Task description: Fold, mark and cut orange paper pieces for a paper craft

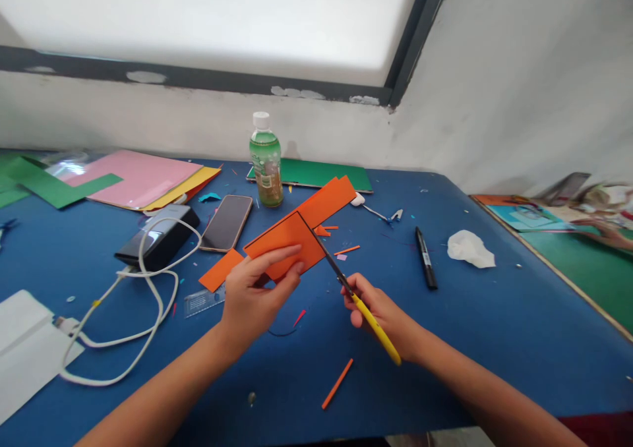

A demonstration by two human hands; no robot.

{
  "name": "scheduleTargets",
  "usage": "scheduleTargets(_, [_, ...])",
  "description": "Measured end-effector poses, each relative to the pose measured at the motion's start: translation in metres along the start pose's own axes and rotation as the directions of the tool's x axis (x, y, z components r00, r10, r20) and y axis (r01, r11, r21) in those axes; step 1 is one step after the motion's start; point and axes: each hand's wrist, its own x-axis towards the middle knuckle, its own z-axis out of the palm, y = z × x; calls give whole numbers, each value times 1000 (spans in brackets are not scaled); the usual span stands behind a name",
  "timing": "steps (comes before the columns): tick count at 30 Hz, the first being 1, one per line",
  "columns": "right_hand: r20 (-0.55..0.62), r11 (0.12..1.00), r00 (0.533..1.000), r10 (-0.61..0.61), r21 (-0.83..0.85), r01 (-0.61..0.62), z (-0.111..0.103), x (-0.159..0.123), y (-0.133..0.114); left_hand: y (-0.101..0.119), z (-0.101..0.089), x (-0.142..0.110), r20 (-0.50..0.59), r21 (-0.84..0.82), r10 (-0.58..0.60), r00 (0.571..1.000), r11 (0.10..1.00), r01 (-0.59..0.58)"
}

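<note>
My left hand point(260, 285) pinches a sheet of orange paper point(284, 236) above the table, thumb and fingers closed on its lower part. Yellow-handled scissors point(378, 328) are gripped in my right hand point(376, 308), the blades reaching up and left to the right side of the sheet. A dark line runs along the sheet's upper left edge. Behind it lies another orange piece point(329, 203); whether the two are joined I cannot tell. An orange strip point(217, 272) and a clear ruler point(200, 303) lie beside my left hand, the ruler partly hidden.
A bottle point(267, 170) stands behind the paper, with a phone point(227, 223), a black power bank point(158, 239) and a looped white cable point(148, 328) to the left. A black marker point(426, 258) and crumpled tissue point(469, 248) lie right. Another person's hand point(610, 234) is at far right.
</note>
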Motion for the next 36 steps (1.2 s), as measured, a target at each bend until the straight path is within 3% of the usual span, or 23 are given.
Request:
scheduleTargets(12, [-6,999,1000,-19,-31,19,2,0,1,0,1,0,30,-40,-66,997,997,67])
scheduleTargets(36, [-51,998,998,21,-58,-24,1,1,5,1,0,0,80,-132,-86,993,987,96])
